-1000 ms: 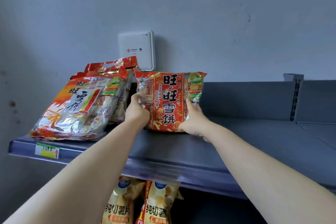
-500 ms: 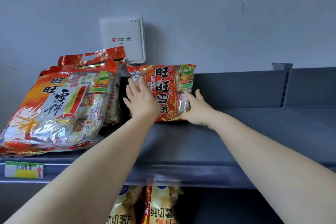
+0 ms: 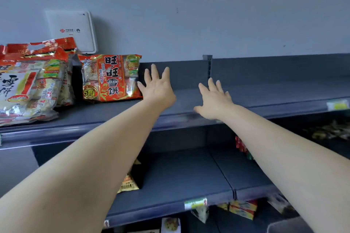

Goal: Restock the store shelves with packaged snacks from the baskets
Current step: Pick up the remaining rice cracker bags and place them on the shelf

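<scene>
A small red snack bag (image 3: 110,77) stands upright on the top grey shelf (image 3: 246,91), leaning against the back panel. To its left lie bigger red and silver snack bags (image 3: 28,89), stacked and tilted. My left hand (image 3: 157,87) hovers just right of the small bag with fingers spread and nothing in it. Farther right, my right hand (image 3: 214,98) is above the shelf's front edge, fingers apart and holding nothing.
A white router box (image 3: 72,30) hangs on the wall behind the bags. A shelf upright (image 3: 208,66) splits the top shelf. The middle shelf (image 3: 180,179) holds a yellow snack bag (image 3: 128,183). More packets (image 3: 244,210) sit lower down, and a grey basket corner (image 3: 287,225) shows at the bottom right.
Both hands let go of the small red bag and moved right, away from it. The bag stays standing on the shelf. The view has swung to the right.
</scene>
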